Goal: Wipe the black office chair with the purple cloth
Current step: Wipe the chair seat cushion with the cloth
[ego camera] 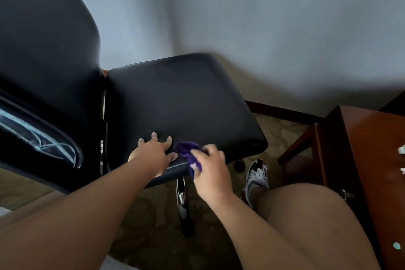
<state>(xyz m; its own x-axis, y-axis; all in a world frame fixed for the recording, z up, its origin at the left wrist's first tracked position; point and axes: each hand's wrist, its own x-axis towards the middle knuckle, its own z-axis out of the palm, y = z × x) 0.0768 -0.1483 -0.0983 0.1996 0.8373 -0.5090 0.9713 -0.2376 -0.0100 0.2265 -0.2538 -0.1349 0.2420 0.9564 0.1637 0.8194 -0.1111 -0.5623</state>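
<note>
Purple cloth [188, 153] bunched in right hand [209, 167], at chair [179, 103] edge

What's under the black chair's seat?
A shiny metal leg ending in a black wheel, a second wheel, and patterned carpet. The seat covers the rest of the base.

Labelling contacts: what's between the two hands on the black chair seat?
Head view: only the bunched purple cloth, gripped by the right hand, lies between it and the left hand, which rests on the black padded office chair.
</note>
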